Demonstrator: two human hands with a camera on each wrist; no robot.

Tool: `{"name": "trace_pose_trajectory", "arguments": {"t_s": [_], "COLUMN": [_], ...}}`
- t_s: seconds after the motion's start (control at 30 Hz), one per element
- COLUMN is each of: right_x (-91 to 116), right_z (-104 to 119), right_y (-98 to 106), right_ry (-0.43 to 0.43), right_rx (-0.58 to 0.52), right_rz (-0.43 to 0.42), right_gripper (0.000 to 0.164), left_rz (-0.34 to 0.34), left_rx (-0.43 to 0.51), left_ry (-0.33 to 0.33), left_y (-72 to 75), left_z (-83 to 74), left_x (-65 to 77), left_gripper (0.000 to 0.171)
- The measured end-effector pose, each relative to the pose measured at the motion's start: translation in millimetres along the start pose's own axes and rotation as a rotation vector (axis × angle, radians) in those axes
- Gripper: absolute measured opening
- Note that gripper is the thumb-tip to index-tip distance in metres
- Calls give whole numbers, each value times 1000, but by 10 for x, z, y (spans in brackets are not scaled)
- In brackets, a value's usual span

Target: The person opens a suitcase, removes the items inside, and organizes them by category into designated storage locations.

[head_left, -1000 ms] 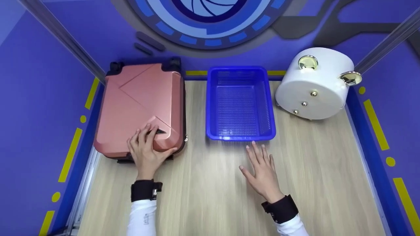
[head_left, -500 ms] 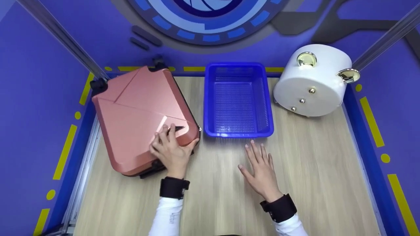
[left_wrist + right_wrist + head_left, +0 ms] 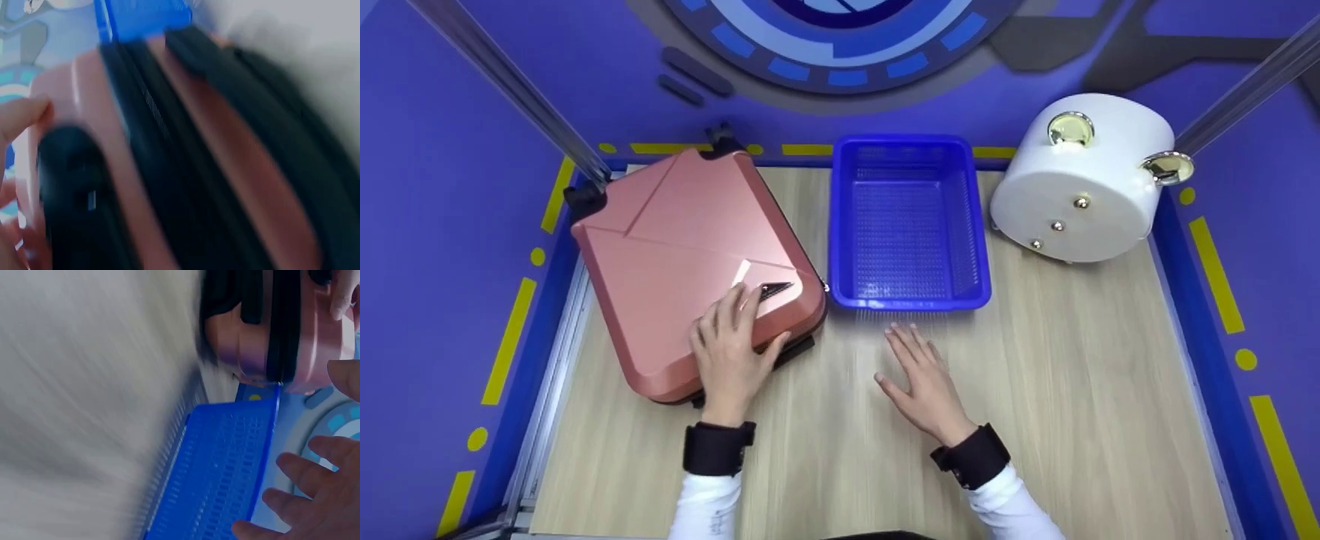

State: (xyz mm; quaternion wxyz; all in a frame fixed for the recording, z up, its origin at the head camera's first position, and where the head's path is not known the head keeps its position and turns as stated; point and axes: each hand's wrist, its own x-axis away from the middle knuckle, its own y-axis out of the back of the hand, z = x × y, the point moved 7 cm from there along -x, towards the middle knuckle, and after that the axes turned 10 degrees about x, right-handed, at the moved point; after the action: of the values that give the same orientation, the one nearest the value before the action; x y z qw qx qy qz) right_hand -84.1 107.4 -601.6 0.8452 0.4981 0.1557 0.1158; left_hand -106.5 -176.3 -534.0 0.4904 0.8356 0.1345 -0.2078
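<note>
The pink suitcase [image 3: 682, 262] lies flat on the worktop [image 3: 1072, 420], on the left side and turned at an angle, with its two black wheels [image 3: 585, 199] toward the blue wall [image 3: 840, 124]. Of the two hands, the left hand [image 3: 727, 356] rests on the near end of this suitcase: its fingers lie, only a little bent, on the shell beside the small black plate [image 3: 775, 290], the thumb stands apart toward the edge, and it does not have a closed grip around anything. The right hand [image 3: 926, 386] has its fingers almost straight and holds nothing; it is just in front of the blue basket [image 3: 911, 304] (I cannot tell if it touches the worktop). The near right corner of the suitcase is just beside the basket, and whether they touch is not clear. Further right, near the wall, stands a white round thing [image 3: 1080, 180] with gold-coloured rings [image 3: 1168, 168]
</note>
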Motion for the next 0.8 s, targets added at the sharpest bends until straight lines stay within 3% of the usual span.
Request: {"name": "trace_pose_trajectory", "arguments": {"t_s": [0.13,0.27,0.53,0.7,0.8], "right_x": [-98,-265,-681,-855,-924], "right_z": [8,-42,-61,38,85], "right_y": [-278,-542,-822,-932,-996], "right_ry": [42,25,-214,-297,-359], "right_rx": [-43,-121,-357,-408,-497], "right_rz": [75,132,148,137,122], "right_gripper": [61,60,63,55,53], "left_rz": [-27,-39,-89,-101,-109], "left_rx": [-34,-117,-196,-227,-241], "left_ry": [18,-1,-45,-43,-47], "left_y": [99,61,-11,-12,-11], "left_z": [109,100,74,97,109], "left_x": [38,38,37,57,66], "left_gripper": [95,98,97,98,98]}}
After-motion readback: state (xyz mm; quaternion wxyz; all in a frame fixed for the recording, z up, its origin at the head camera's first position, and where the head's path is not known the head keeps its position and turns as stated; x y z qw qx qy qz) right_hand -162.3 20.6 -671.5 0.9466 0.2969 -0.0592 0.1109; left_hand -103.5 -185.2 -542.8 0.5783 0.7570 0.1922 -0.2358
